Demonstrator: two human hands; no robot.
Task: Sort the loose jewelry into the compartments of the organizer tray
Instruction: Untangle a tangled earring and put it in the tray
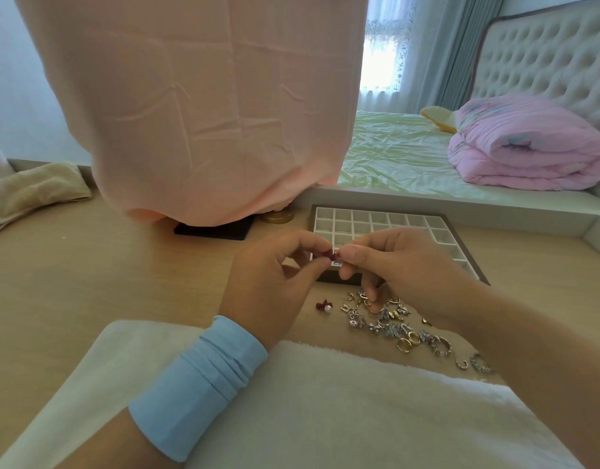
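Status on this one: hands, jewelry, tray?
Left hand and right hand pinch red bow above tray near corner. Second red bow, loose pile on desk. Nothing blocking tray.

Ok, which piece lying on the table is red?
The bow with a pearl, alone left of the pile; every other piece there is silver or gold.

A flat, brown-rimmed organizer tray (369, 222) of small white square compartments; a dark-red bow earring (330, 256) held up over its near edge — its pearl-tipped twin (324, 306) lies just left of a scattered heap of silver and gold jewelry (393, 324).
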